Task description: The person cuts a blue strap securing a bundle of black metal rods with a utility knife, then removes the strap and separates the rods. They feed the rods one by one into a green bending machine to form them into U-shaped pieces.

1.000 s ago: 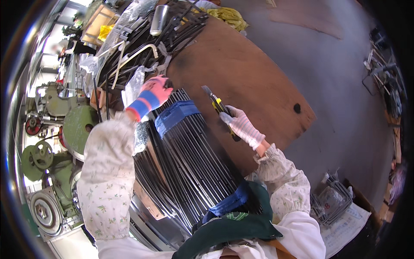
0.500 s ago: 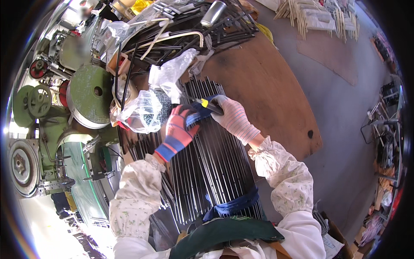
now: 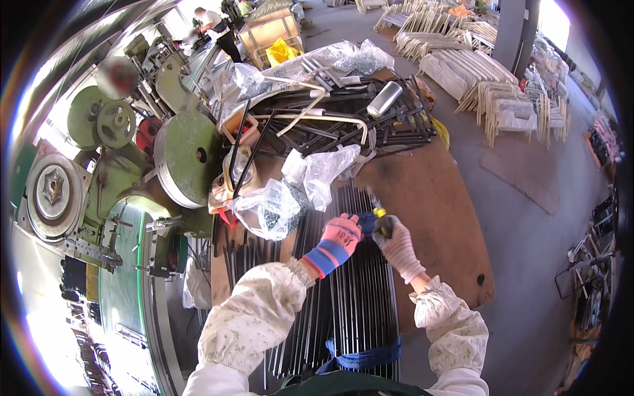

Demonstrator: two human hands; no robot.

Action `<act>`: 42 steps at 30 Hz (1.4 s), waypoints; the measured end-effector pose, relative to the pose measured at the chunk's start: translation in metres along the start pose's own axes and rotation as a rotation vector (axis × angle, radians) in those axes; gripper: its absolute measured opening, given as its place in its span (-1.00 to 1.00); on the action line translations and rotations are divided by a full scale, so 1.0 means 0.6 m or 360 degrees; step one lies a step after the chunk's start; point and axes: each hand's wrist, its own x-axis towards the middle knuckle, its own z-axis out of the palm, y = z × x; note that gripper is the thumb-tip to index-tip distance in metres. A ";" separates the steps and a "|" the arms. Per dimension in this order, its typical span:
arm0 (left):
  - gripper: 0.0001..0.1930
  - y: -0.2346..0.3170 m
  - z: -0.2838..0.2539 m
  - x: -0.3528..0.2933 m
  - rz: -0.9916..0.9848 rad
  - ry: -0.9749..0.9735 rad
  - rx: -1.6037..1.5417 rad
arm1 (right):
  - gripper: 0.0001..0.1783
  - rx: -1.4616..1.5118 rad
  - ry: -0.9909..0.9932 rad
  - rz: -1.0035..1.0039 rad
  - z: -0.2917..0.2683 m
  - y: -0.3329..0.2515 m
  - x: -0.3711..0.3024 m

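Note:
A bundle of long, thin black metal rods [image 3: 362, 290] lies on the brown board, bound by a blue cloth band [image 3: 362, 223] at its far end and another blue band [image 3: 370, 357] nearer me. My left hand [image 3: 342, 232], in a pink-and-blue glove, is closed at the far band, gripping its left side. My right hand [image 3: 396, 244], in a pale striped glove with dark fingertips, is wrapped round a yellow-and-black tool [image 3: 379, 212]. The tool's narrow metal end points up and away, above the rods; its exact kind is unclear.
Clear plastic bags [image 3: 277, 208] lie left of the rod ends. A heap of black metal parts [image 3: 330, 132] with a silver can [image 3: 384, 99] covers the board's [image 3: 442, 218] far side. A green machine [image 3: 188, 158] stands at left. Stacked frames [image 3: 475, 72] stand on the floor beyond.
The view has tilted up, showing more of the room. My left hand's spread fingers have closed on the blue band. My right hand has turned the tool so its metal end points away.

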 end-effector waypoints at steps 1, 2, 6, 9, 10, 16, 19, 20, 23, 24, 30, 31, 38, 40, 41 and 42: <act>-0.82 -0.021 0.059 -0.027 -0.0026 0.0063 -0.0081 | -0.71 -0.0024 -0.0037 0.0148 -0.001 -0.033 -0.011; -0.85 -0.040 0.114 -0.051 -0.0035 0.0131 -0.0157 | -0.67 -0.0105 0.0002 0.0050 -0.002 -0.043 -0.024; -0.81 0.005 0.021 -0.018 0.0202 -0.0092 0.0197 | -0.46 0.0274 -0.0020 0.0225 -0.052 -0.001 -0.067; -0.78 -0.009 -0.027 -0.011 0.0126 -0.0163 -0.0036 | -0.42 0.0703 -0.0328 0.0569 -0.092 -0.033 -0.086; -0.83 -0.018 -0.038 -0.026 0.0188 -0.0059 0.0041 | -0.46 0.0673 -0.0490 0.0668 -0.098 -0.062 -0.088; -0.88 -0.017 -0.021 -0.014 0.0378 -0.0161 0.0287 | -0.53 0.0998 -0.0652 0.0897 -0.121 -0.064 -0.093; -0.74 -0.029 -0.058 0.017 0.0087 -0.0239 -0.0329 | -0.56 0.0915 -0.0809 0.0903 -0.146 -0.068 -0.090; -0.72 -0.024 -0.052 0.014 -0.0025 -0.0229 -0.0508 | -0.58 0.0760 -0.0810 0.0872 -0.154 -0.077 -0.090; -0.79 -0.036 -0.053 0.009 -0.0257 -0.0068 -0.0741 | -0.65 0.0372 -0.0862 0.0845 -0.151 -0.096 -0.074; -0.83 -0.038 -0.039 0.000 -0.0098 0.0019 -0.0940 | -0.67 0.0280 -0.0876 0.0835 -0.150 -0.093 -0.075; -0.83 -0.033 -0.038 0.001 -0.0033 0.0152 -0.1002 | -0.52 -0.0077 -0.0869 0.0647 -0.135 -0.078 -0.053; -0.83 -0.031 -0.035 -0.004 -0.0021 0.0191 -0.0963 | -0.51 -0.0189 -0.0825 0.0589 -0.131 -0.078 -0.052; -0.76 -0.025 -0.027 -0.047 -0.0029 0.0508 -0.0904 | -0.57 -0.0852 -0.0541 0.0210 -0.079 -0.063 -0.042; -0.76 -0.015 -0.010 -0.049 -0.0126 0.0595 -0.1025 | -0.65 0.0250 -0.0980 0.1047 -0.094 -0.074 -0.010; -0.76 0.001 -0.013 -0.042 -0.0205 0.0601 -0.1117 | -0.66 0.0316 -0.0968 0.1092 -0.099 -0.071 -0.002; -0.76 0.018 -0.004 -0.051 -0.0354 0.0704 -0.1041 | -0.68 0.0385 -0.0986 0.1123 -0.097 -0.071 0.008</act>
